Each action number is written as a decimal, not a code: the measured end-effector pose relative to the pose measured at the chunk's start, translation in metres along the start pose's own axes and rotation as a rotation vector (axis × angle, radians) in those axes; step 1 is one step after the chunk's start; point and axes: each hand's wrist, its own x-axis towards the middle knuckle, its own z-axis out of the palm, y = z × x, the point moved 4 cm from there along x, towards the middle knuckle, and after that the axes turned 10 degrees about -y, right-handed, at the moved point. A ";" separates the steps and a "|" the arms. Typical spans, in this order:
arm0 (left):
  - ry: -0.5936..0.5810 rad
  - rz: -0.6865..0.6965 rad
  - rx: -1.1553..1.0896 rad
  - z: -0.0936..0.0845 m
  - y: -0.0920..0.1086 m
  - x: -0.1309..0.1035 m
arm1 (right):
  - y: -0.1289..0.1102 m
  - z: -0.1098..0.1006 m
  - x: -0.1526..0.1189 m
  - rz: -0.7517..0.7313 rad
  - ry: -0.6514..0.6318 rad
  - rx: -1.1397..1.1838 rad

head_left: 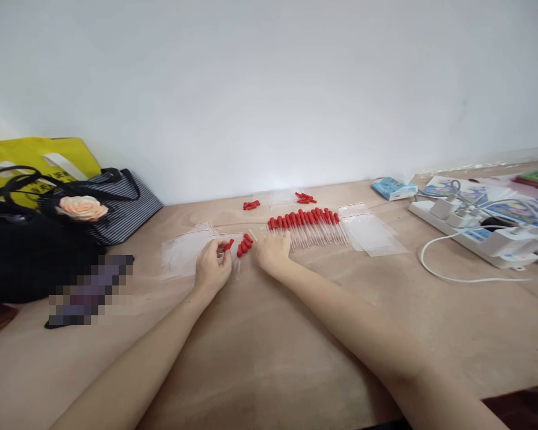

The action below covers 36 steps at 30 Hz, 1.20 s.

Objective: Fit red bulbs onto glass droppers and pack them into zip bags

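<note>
My left hand (pixel 213 269) pinches a red rubber dropper bulb (pixel 228 245) between thumb and fingers. Just right of it, several loose red bulbs (pixel 244 245) lie on the table, with a few clear tubes below them. A thin glass tube (pixel 253 235) sticks out at the fingertips of my right hand (pixel 272 253), whose fingers are closed and partly hidden. Beyond that hand, a row of assembled droppers (pixel 309 227) lies side by side, red bulbs away from me and clear tubes toward me.
Clear zip bags lie in a left stack (pixel 179 257) and a right stack (pixel 374 233). Small red bulb piles (pixel 251 205) sit near the wall. A power strip (pixel 466 233) with white cables stands right. Bags, including a striped one (pixel 132 206), and a pixelated dark object occupy the left.
</note>
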 end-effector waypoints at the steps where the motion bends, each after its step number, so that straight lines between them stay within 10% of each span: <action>1: 0.006 0.031 -0.011 0.000 0.003 -0.001 | 0.005 -0.001 -0.008 -0.004 -0.010 -0.008; 13: -0.485 0.363 -0.126 0.025 0.064 -0.039 | 0.138 -0.006 -0.072 -0.374 0.079 0.069; 36: -0.514 0.271 -0.153 0.031 0.062 -0.038 | 0.103 0.009 -0.068 -0.576 0.166 0.339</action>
